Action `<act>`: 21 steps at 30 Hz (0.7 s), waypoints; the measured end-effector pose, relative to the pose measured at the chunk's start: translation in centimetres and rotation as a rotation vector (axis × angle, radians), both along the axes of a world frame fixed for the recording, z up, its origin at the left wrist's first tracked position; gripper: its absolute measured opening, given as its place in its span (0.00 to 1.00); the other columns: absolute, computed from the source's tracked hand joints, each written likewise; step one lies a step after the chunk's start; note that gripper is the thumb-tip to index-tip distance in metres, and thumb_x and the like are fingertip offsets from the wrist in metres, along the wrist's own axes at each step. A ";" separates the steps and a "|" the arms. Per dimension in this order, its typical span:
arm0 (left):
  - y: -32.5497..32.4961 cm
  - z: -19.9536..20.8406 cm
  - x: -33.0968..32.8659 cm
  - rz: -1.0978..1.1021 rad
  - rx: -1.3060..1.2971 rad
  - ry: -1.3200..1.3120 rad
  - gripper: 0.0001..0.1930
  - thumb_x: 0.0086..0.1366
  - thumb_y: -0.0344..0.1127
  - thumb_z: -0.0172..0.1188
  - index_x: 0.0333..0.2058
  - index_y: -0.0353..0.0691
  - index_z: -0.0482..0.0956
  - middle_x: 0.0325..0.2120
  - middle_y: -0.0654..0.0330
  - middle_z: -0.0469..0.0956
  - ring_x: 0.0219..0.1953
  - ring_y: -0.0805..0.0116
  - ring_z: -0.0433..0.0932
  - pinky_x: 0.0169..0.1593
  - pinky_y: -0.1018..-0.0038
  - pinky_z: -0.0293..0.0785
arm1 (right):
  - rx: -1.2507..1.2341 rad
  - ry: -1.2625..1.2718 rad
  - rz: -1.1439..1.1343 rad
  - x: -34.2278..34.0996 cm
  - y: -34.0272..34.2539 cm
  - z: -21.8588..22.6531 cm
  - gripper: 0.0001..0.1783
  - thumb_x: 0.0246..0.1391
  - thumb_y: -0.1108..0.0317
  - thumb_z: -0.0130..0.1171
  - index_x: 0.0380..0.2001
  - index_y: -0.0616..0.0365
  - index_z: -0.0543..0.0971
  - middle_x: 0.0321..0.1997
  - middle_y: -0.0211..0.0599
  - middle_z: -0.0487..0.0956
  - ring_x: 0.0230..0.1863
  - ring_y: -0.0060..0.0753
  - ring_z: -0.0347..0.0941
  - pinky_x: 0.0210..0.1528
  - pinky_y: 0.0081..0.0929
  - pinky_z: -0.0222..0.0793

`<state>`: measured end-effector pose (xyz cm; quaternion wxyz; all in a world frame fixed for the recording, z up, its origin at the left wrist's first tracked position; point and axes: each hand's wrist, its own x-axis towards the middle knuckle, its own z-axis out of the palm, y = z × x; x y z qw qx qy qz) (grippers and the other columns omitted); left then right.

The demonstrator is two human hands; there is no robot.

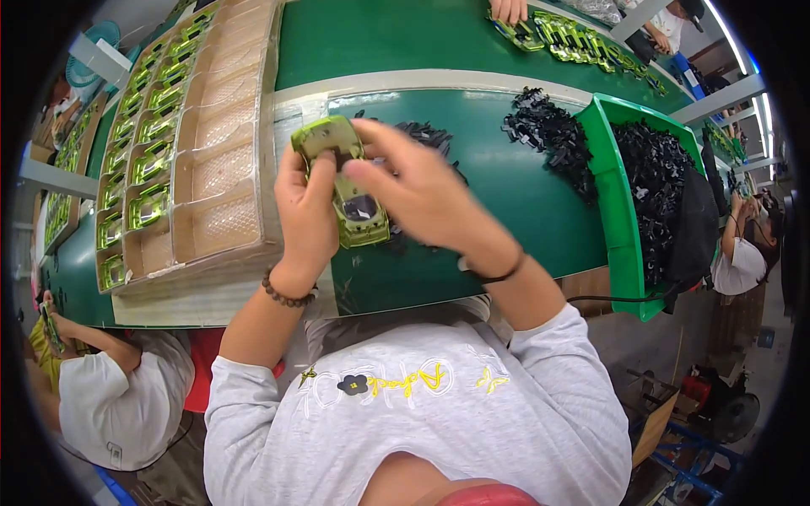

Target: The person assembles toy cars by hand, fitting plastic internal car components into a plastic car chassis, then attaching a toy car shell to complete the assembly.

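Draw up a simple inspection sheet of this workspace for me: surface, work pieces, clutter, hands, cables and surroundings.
Surface: green tabletop, with a pale strip across it.
Work pieces: green shell in hand; similar green pieces in the brown divided tray.
Clutter: loose black pieces heaped beside the green bin, which holds more; dark cloth-like item over its rim.
Hands: left hand grips the shell; right hand is at its right side, blurred.
Cables: black cable below the bin.
Surroundings: co-workers at left and right.
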<state>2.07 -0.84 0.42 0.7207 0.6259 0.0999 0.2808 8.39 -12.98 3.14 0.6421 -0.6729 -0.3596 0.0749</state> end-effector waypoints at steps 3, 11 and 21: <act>1.1 0.2 0.0 -0.058 -0.349 0.023 0.09 0.64 0.31 0.46 0.41 0.34 0.67 0.33 0.49 0.76 0.32 0.59 0.80 0.34 0.70 0.78 | -0.411 -0.247 -0.240 4.1 -5.3 1.8 0.13 0.52 0.68 0.56 0.41 0.59 0.77 0.30 0.40 0.79 0.30 0.35 0.75 0.34 0.27 0.70; 0.4 1.0 0.0 -0.102 -0.382 0.066 0.09 0.63 0.29 0.48 0.42 0.35 0.67 0.33 0.50 0.76 0.32 0.61 0.79 0.33 0.72 0.78 | -0.662 -0.716 -0.016 8.1 -7.5 -2.9 0.10 0.43 0.76 0.58 0.33 0.54 0.79 0.32 0.36 0.79 0.37 0.42 0.73 0.40 0.35 0.69; 0.5 0.3 0.1 -0.117 -0.391 0.064 0.10 0.63 0.30 0.50 0.43 0.36 0.67 0.33 0.52 0.76 0.32 0.63 0.79 0.33 0.74 0.77 | -0.546 -0.842 -0.001 8.4 -6.4 -4.4 0.07 0.43 0.74 0.59 0.30 0.56 0.79 0.30 0.34 0.80 0.33 0.40 0.73 0.37 0.35 0.69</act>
